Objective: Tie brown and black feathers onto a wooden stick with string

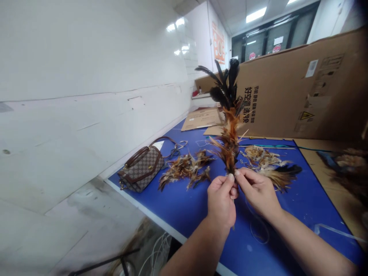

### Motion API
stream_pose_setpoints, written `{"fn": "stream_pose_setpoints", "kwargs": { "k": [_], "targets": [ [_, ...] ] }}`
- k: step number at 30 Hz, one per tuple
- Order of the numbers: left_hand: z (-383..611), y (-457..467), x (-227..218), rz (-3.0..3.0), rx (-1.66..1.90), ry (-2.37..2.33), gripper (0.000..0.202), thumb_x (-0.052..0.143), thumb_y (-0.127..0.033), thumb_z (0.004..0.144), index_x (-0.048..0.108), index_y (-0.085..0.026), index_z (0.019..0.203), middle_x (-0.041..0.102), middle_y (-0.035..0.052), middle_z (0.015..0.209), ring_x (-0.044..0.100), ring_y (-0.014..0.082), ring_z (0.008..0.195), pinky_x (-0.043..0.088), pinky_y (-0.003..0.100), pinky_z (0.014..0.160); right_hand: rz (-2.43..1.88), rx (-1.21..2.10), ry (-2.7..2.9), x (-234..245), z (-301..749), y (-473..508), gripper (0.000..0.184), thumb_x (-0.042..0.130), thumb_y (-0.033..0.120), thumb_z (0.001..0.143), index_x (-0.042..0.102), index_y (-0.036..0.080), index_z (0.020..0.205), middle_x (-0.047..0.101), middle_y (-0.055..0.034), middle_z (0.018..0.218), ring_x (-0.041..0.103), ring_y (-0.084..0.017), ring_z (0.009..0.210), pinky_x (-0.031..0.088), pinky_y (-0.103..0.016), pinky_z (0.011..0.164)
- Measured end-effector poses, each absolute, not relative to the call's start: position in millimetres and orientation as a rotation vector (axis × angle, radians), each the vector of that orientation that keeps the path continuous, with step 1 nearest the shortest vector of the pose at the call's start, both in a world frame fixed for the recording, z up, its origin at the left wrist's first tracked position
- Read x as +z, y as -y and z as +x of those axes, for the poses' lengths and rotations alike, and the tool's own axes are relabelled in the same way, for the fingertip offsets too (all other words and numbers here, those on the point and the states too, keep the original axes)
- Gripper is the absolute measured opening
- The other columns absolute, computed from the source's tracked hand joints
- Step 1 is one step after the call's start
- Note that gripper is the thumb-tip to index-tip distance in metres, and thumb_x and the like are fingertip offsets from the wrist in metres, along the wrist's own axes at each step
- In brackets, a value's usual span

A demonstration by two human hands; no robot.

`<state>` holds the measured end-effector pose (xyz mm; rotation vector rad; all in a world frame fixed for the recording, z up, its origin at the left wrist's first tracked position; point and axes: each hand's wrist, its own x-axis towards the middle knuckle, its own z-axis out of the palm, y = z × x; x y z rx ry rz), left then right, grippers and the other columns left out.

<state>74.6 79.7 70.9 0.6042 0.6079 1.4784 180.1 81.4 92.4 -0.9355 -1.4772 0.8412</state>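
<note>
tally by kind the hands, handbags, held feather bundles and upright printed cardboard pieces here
Hands: 2 (left hand, right hand)
Patterned handbag: 1
Held feather bundle: 1
Upright printed cardboard: 1
Total: 5

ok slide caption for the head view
Left hand holds a feather bundle upright, right hand at its base, over a blue table with loose feathers.

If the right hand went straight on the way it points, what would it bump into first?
The right hand would probably meet the feather bundle first, at its lower end beside the left hand; exact contact is unclear.
</note>
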Motion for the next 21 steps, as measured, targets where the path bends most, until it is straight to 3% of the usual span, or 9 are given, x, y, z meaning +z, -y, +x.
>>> {"fn": "stream_pose_setpoints", "kwargs": {
  "k": [3,10,16,21],
  "targets": [
    [73,-77,74,0.603,1.48,-0.617,0.043,0.089,-0.041,0.074,0.054,-0.016,0.066,0.049,-0.0027,0.056,0.04,0.0073,0.055,0.026,0.024,0.056,-0.903,0.793,1.536,93,184,-82,0.031,0.064,0.046,0.097,0.073,0.021,0.081,0.067,-0.003,0.071,0.062,-0.017,0.065,0.052,-0.029,0.064],
    [77,-74,69,0.677,1.633,-0.776,0.041,0.088,-0.042,0.075,0.057,-0.017,0.067,0.051,-0.0035,0.054,0.041,0.0079,0.054,0.03,0.024,0.056,-0.904,0.738,1.573,90,186,-83,0.033,0.067,0.043,0.096,0.074,0.021,0.073,0.067,-0.0046,0.073,0.061,-0.019,0.072,0.051,-0.031,0.071],
    [76,-73,59,0.834,1.695,-0.874,0.032,0.083,-0.043,0.082,0.067,-0.016,0.076,0.057,-0.0022,0.062,0.048,0.0093,0.06,0.037,0.025,0.061,-0.941,0.874,1.418,80,187,-89,0.035,0.069,0.049,0.093,0.074,0.02,0.074,0.065,-0.0044,0.074,0.059,-0.018,0.069,0.045,-0.029,0.056],
    [69,-70,58,0.8,1.633,-0.752,0.026,0.086,-0.036,0.079,0.071,-0.016,0.085,0.063,0.0003,0.071,0.054,0.01,0.065,0.041,0.026,0.066,-0.959,0.815,1.443,81,187,-88,0.032,0.068,0.044,0.095,0.073,0.02,0.074,0.065,-0.0032,0.076,0.058,-0.016,0.069,0.043,-0.028,0.058]
  ]
}}
